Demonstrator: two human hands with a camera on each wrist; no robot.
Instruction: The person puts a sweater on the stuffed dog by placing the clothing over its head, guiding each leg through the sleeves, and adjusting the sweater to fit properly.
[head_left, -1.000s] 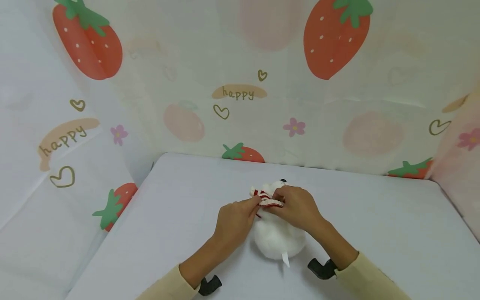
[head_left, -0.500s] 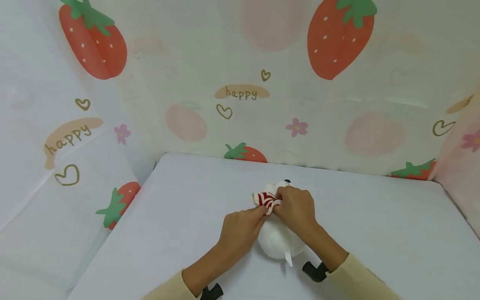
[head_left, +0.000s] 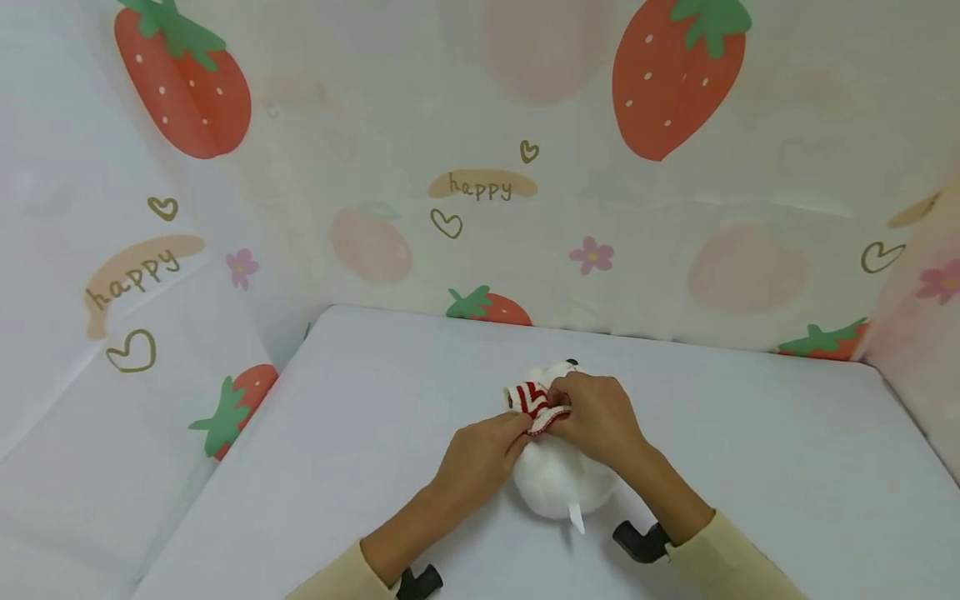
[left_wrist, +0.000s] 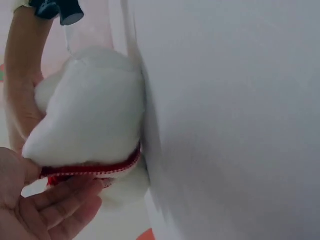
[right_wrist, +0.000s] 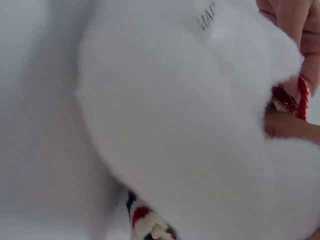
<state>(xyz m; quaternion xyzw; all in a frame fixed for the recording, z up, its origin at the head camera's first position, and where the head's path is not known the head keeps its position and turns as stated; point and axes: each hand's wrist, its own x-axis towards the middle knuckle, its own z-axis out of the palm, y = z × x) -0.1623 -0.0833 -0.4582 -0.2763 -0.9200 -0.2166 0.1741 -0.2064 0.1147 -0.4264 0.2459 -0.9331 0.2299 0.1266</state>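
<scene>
A white plush toy (head_left: 558, 479) lies on the table, its dark nose (head_left: 572, 362) pointing away and a white tag (head_left: 576, 518) at the near end. Around its upper part is a red-and-white striped knit sweater (head_left: 528, 398). My left hand (head_left: 480, 458) pinches the left side of the sweater's hem. On the other side, my right hand (head_left: 600, 417) grips the same hem with bent fingers. The left wrist view shows the red edge (left_wrist: 100, 170) between left thumb and fingers. In the right wrist view, the plush toy (right_wrist: 165, 110) hides most of the sweater.
The white table (head_left: 360, 375) runs back to a cloth backdrop (head_left: 645, 208) printed with strawberries, hearts and flowers. Black wrist-worn devices (head_left: 641, 542) sit below both forearms, close over the tabletop. Beige sleeves (head_left: 731, 558) cover the arms.
The sweater's hem has come nearer the toy's tail end, with its stripes more spread out. My left hand has shifted slightly toward the body and right; my right hand stays close to its earlier place.
</scene>
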